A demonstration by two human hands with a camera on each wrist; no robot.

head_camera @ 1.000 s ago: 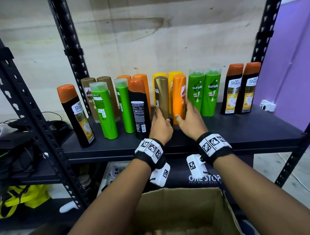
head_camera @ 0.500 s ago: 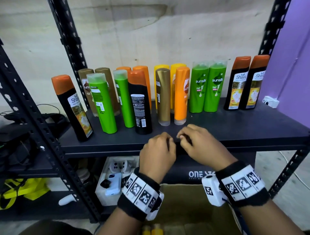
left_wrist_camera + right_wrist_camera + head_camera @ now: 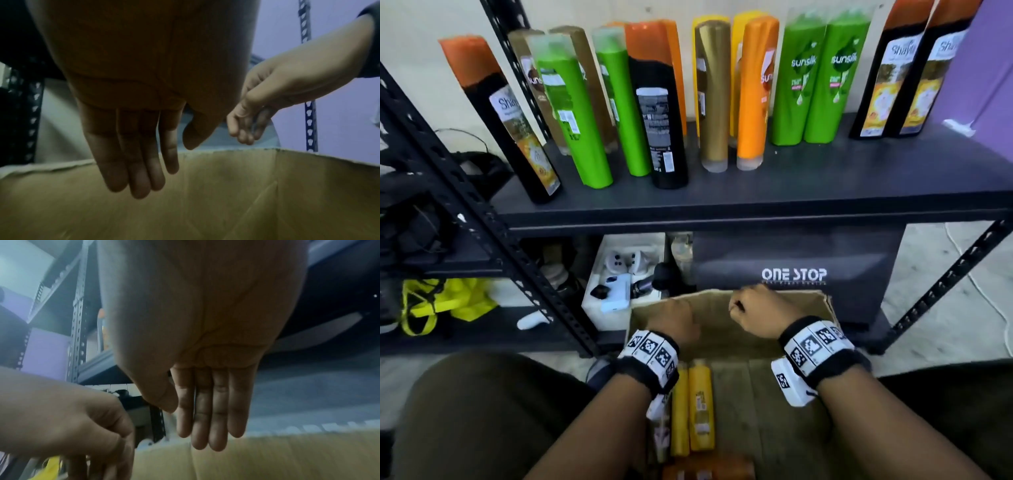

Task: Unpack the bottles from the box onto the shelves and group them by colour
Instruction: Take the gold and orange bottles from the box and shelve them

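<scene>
My left hand [image 3: 678, 318] and right hand [image 3: 756, 308] hang side by side over the open cardboard box [image 3: 722, 339], both holding nothing. In the left wrist view the left hand [image 3: 164, 162] has straight fingers pointing down into the box [image 3: 226, 194]. In the right wrist view the right hand [image 3: 187, 426] is the same. Two yellow bottles [image 3: 700, 407] lie in the box under my left wrist, with orange ones [image 3: 709, 469] nearer me. On the dark shelf [image 3: 756, 195] a gold bottle [image 3: 714, 99] and an orange bottle [image 3: 755, 99] stand together, mid-row among green, black, brown and yellow bottles.
Green bottles [image 3: 815, 85] and black orange-capped bottles [image 3: 904, 78] stand at the right of the shelf. Below are a white bin of gadgets [image 3: 619, 308] and a black "ONE STOP" case [image 3: 794, 274]. A perforated black post [image 3: 482, 219] slants at the left, and a yellow bag [image 3: 448, 301] lies beside it.
Both hands have left the gold and orange bottles standing on the shelf and come down and back to the box. The view has tilted down.
</scene>
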